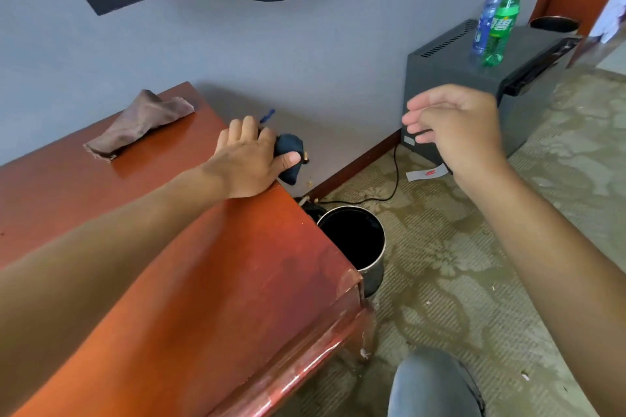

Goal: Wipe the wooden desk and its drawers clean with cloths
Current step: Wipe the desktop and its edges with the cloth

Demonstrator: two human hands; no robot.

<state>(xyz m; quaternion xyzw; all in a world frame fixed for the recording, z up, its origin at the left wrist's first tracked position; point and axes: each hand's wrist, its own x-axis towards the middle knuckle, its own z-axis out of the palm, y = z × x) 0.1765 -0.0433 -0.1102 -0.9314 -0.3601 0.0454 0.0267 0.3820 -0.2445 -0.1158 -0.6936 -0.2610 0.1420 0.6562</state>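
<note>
Left hand (249,157) gripped the dark cloth (288,154) at the desk (189,281) far corner; right hand (454,132) hung loosely open, empty. Imo needed firm pressure w/ strokes along the edge. Brown cloth (140,123) lay spare on top.

The green bottle (500,24) at about one o'clock carries a label with white lettering, too blurred to read for sure. The white paper slip (426,174) on the carpet bears a red mark, unreadable

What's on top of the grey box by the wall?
On the grey box: a clear blue-capped bottle, a green yellow-capped bottle and a dark round dish. The right hand covers its front.
</note>
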